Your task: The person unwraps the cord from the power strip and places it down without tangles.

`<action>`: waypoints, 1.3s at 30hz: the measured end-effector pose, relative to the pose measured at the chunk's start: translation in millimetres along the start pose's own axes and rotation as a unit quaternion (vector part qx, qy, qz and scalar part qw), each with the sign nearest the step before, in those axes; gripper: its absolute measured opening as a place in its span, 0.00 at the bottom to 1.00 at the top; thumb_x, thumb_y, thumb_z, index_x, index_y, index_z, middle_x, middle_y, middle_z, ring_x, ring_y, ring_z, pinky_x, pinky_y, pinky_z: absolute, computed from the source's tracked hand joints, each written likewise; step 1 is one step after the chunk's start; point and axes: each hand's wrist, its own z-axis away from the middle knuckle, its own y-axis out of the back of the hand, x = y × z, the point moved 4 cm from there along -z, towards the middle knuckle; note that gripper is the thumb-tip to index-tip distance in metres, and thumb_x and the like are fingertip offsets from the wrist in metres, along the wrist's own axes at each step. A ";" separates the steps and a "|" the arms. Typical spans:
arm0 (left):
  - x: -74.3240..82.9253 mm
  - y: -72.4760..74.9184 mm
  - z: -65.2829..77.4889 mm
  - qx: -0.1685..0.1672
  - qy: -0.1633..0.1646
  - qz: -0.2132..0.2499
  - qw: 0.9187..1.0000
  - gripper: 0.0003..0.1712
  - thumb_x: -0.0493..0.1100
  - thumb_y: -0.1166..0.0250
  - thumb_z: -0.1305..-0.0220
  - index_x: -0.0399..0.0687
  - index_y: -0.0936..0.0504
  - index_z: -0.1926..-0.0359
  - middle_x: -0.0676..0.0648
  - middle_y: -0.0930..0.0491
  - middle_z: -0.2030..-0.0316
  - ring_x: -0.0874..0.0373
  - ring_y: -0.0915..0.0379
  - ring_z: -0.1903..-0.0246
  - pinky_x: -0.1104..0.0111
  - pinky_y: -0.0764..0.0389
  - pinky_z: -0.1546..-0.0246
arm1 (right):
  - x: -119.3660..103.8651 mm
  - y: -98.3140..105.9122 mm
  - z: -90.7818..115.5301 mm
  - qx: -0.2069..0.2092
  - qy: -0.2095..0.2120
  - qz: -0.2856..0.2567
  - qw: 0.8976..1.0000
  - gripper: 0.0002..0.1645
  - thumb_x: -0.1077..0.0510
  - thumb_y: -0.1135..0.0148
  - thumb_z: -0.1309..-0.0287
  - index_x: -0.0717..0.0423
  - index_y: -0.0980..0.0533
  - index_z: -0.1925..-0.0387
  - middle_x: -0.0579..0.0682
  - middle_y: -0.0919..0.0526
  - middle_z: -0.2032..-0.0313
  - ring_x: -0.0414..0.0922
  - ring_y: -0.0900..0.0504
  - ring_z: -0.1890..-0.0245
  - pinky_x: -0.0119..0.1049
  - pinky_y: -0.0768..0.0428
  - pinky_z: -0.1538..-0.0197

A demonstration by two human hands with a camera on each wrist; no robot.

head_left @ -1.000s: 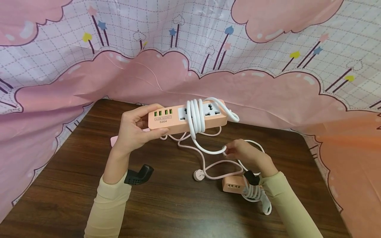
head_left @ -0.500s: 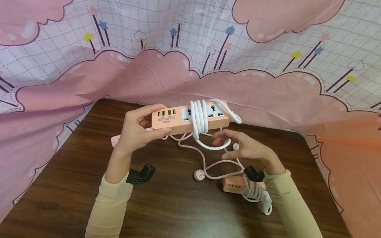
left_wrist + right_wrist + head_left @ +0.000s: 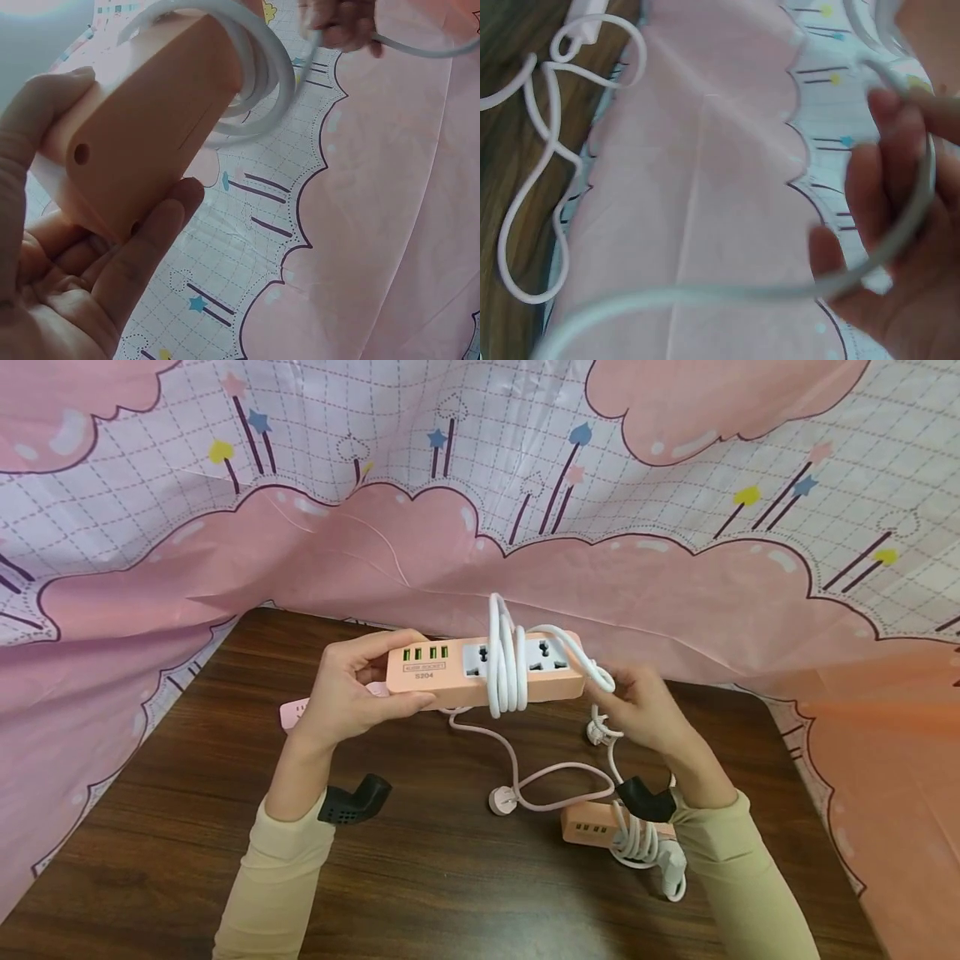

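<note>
Peach USB power strip [image 3: 471, 694] marked S204: held above the desk [image 3: 420, 877], socket face toward you. Your left hand [image 3: 349, 692] pinches its left end between thumb and fingers. White cable [image 3: 504, 675] coils round its middle; your right hand [image 3: 648, 710], fingers curled, holds that cable beside the right end. On desk: second peach power strip [image 3: 588, 825], cable-wrapped; farther, round pale plug [image 3: 501, 801]; then pink power strip [image 3: 292, 713]. Behind: cloud-patterned cloth [image 3: 450, 556].
</note>
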 end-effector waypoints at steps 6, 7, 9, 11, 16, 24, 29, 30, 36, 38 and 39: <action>-1.5 -0.1 1.1 -0.010 0.007 -0.012 1.000 0.31 0.18 0.28 0.72 0.23 0.22 0.57 0.35 0.20 0.64 0.61 0.23 0.72 0.73 0.20 0.73 | -3.9 34.4 7.0 0.129 0.057 -0.179 0.974 0.08 0.77 0.48 0.42 0.71 0.22 0.70 0.48 0.18 0.71 0.37 0.22 0.70 0.25 0.24 0.64; -2.1 0.5 1.3 -0.008 0.009 -0.018 1.000 0.31 0.19 0.27 0.72 0.23 0.22 0.57 0.34 0.20 0.64 0.61 0.23 0.72 0.73 0.20 0.74 | -5.2 39.3 9.6 0.127 0.075 -0.202 0.968 0.07 0.76 0.47 0.42 0.71 0.22 0.70 0.49 0.18 0.71 0.39 0.23 0.70 0.25 0.24 0.64; -3.2 2.1 1.5 -0.003 0.011 -0.029 1.000 0.31 0.19 0.27 0.72 0.25 0.21 0.57 0.34 0.20 0.63 0.60 0.24 0.72 0.73 0.20 0.74 | -8.4 47.2 14.8 0.103 0.117 -0.225 0.962 0.06 0.74 0.46 0.41 0.72 0.23 0.71 0.52 0.19 0.71 0.42 0.23 0.67 0.28 0.25 0.61; -3.9 3.7 1.6 0.005 0.011 -0.039 0.999 0.31 0.20 0.26 0.71 0.26 0.21 0.56 0.35 0.20 0.63 0.60 0.24 0.71 0.73 0.20 0.74 | -11.2 53.2 20.5 0.060 0.152 -0.234 0.958 0.05 0.73 0.45 0.42 0.75 0.24 0.71 0.55 0.20 0.70 0.45 0.24 0.65 0.30 0.26 0.59; -4.5 7.8 1.2 0.032 0.000 -0.034 0.999 0.31 0.18 0.28 0.69 0.24 0.22 0.55 0.40 0.20 0.64 0.61 0.24 0.72 0.74 0.21 0.76 | -11.0 57.1 32.3 -0.084 0.195 -0.177 0.961 0.05 0.73 0.43 0.43 0.68 0.22 0.65 0.55 0.21 0.67 0.45 0.25 0.62 0.31 0.28 0.56; -1.3 11.1 -0.2 0.054 -0.023 0.005 0.998 0.30 0.16 0.31 0.69 0.19 0.24 0.56 0.51 0.19 0.66 0.62 0.24 0.74 0.75 0.22 0.78 | 21.6 37.0 49.1 -0.211 0.078 0.074 0.971 0.21 0.74 0.32 0.58 0.45 0.21 0.67 0.39 0.23 0.71 0.35 0.28 0.71 0.27 0.29 0.68; 0.9 11.2 -0.7 0.055 -0.025 0.016 0.998 0.29 0.18 0.30 0.68 0.19 0.25 0.56 0.50 0.19 0.65 0.61 0.24 0.73 0.75 0.21 0.78 | 42.3 23.3 52.5 -0.238 -0.028 0.162 0.957 0.13 0.67 0.30 0.55 0.45 0.22 0.77 0.33 0.26 0.77 0.32 0.31 0.77 0.29 0.30 0.74; 1.1 11.3 -0.6 0.055 -0.025 0.018 0.998 0.29 0.18 0.30 0.67 0.19 0.24 0.56 0.50 0.19 0.66 0.61 0.24 0.73 0.75 0.21 0.78 | 46.9 21.2 53.2 -0.243 -0.049 0.165 0.955 0.12 0.66 0.30 0.56 0.47 0.23 0.79 0.34 0.26 0.79 0.32 0.31 0.78 0.29 0.30 0.74; 1.0 9.5 -0.6 0.051 -0.019 0.016 0.998 0.29 0.18 0.31 0.67 0.20 0.24 0.56 0.50 0.20 0.66 0.61 0.25 0.74 0.75 0.22 0.78 | 77.9 11.6 62.7 -0.245 -0.118 0.181 0.945 0.12 0.68 0.31 0.59 0.51 0.25 0.83 0.37 0.28 0.83 0.31 0.33 0.81 0.30 0.31 0.77; 0.9 8.6 -0.8 0.049 -0.018 0.016 0.998 0.29 0.18 0.31 0.67 0.19 0.25 0.55 0.50 0.20 0.65 0.61 0.25 0.73 0.75 0.21 0.77 | 88.2 9.0 67.8 -0.236 -0.144 0.183 0.943 0.12 0.69 0.33 0.61 0.52 0.26 0.85 0.38 0.31 0.84 0.33 0.34 0.81 0.29 0.33 0.78; 0.8 8.1 -0.9 0.049 -0.018 0.018 0.998 0.30 0.17 0.31 0.68 0.19 0.25 0.55 0.51 0.19 0.65 0.61 0.24 0.73 0.75 0.21 0.77 | 93.2 8.0 70.1 -0.232 -0.156 0.184 0.942 0.12 0.70 0.34 0.62 0.53 0.27 0.86 0.39 0.32 0.85 0.34 0.35 0.81 0.30 0.34 0.78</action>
